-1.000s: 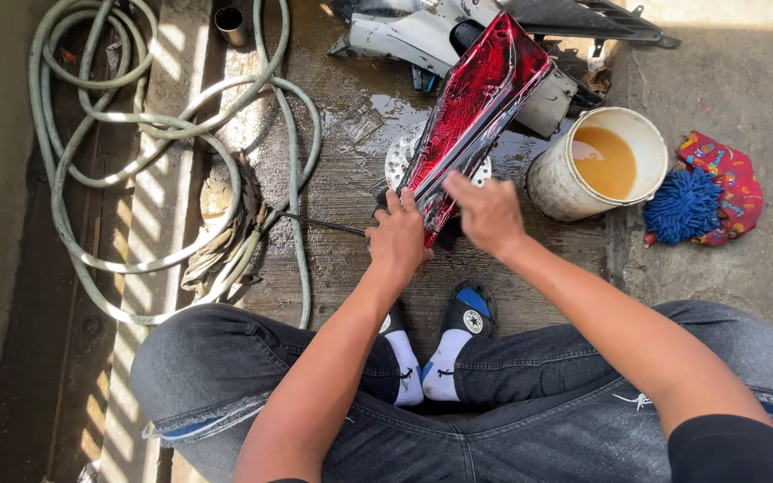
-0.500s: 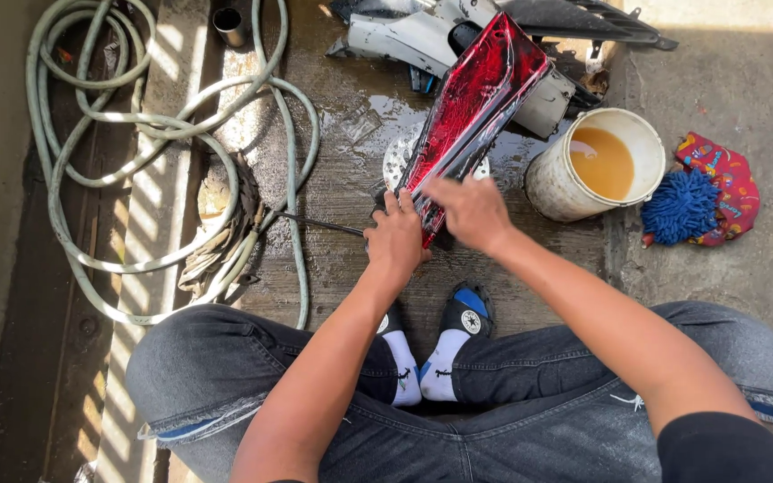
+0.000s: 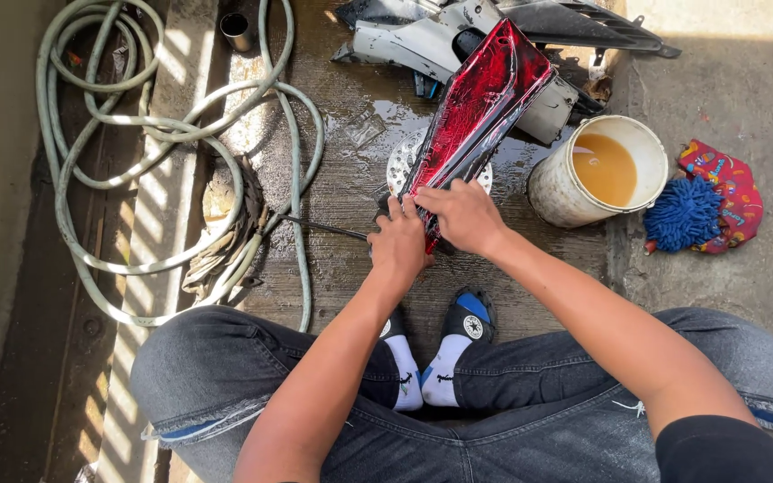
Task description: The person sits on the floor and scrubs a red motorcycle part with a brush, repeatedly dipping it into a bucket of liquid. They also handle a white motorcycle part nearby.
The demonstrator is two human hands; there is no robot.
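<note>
A person squats on wet concrete ground (image 3: 333, 259), knees wide, feet in dark sneakers (image 3: 469, 317) and white socks. Both hands meet at the near, lower end of a long red panel (image 3: 480, 103) with a glossy, dark-veined surface. The panel slants up and away to the right, its near end down by the hands and its far end resting against a heap of grey and black panels (image 3: 440, 36). The left hand (image 3: 398, 246) is closed around the panel's lower left edge, fingers curled on top. The right hand (image 3: 464, 215) lies flat over the lower end just beside it, fingers pressed on the red surface; the two hands touch.

Under the panel sits a round white drain cover (image 3: 397, 165). To the right stands a white bucket (image 3: 558, 192) of cloudy brownish water, and just right of it a blue wash mitt (image 3: 683, 213) lies on a red patterned cloth (image 3: 735, 192). A green hose (image 3: 136, 116) lies in loose loops at the left, well apart from the hands.
</note>
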